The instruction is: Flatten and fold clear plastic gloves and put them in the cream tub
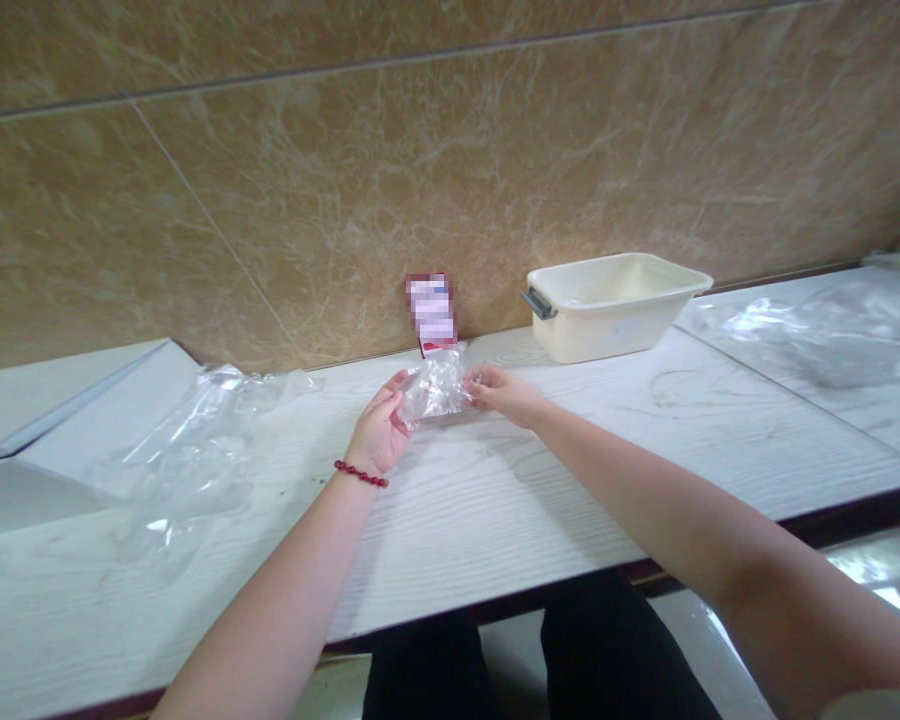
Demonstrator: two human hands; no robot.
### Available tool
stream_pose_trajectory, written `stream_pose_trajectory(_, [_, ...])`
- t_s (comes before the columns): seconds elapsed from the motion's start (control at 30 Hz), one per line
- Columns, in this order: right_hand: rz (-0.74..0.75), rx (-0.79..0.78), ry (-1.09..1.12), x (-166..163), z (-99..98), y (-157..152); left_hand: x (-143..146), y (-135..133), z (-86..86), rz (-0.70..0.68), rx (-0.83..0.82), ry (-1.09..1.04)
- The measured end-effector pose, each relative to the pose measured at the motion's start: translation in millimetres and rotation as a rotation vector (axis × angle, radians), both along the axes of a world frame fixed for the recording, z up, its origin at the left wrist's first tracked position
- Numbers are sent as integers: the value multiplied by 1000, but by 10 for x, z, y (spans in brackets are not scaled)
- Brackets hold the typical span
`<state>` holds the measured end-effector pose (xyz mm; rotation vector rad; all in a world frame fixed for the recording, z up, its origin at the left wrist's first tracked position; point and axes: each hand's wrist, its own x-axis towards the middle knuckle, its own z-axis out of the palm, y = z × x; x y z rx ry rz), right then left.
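Two hands on one item, centre of frame. I see the left hand (379, 432) half curled, palm turned up toward the camera, fingers wrapped around the left edge of a small clear plastic bag (436, 388). Red bead bracelet (361, 474) on that wrist. Right hand (504, 393) comes in from the lower right, fingers pinched close together on the bag's right edge. Neither hand is spread wide; both have hold of the bag. I can't tell whether the bag is lifted or resting on the table (495, 500); it sits just above the white wood-grain surface, mid-frame, slightly toward the wall.

Around it:
- Red-and-white packet (430, 312), label blurred, standing against the wall right behind the bag, top edge of the bag overlapping its base.
- Cream plastic tub (613, 305) with a dark handle, right of centre, against the wall, apart from the right hand.
- Loose clear plastic sheeting (195, 450) spread on the table at left, near the left forearm but not touching the hand.
- More clear plastic (825, 325) piled at far right, well apart.
- Brown marble wall (450, 150) fills the upper half.

Nothing sits between the camera and the hands. Bag contents unreadable, too crumpled and shiny.
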<state>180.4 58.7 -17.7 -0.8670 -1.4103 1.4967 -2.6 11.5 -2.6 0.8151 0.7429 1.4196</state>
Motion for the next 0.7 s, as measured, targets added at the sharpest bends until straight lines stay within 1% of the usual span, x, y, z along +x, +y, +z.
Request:
stream_pose_trajectory(0.1, [32,-5,-90,4,-26,5,-1,0,-1,-3,7,1])
stream_pose_trajectory(0.2, [3,18,-119,6,-35,15,0,0,-2,-12,-7,5])
stream_pose_trajectory(0.37, [-74,40,-66,7,-30,38,11,-7,2,-38,-12,24])
stream_pose_trajectory(0.6, [-107,94,-39,5,-8,40,-2,7,-37,-77,16,58])
stream_pose_trajectory(0.7, [-118,87,-34,1,14,29,-7,9,-55,-102,36,86])
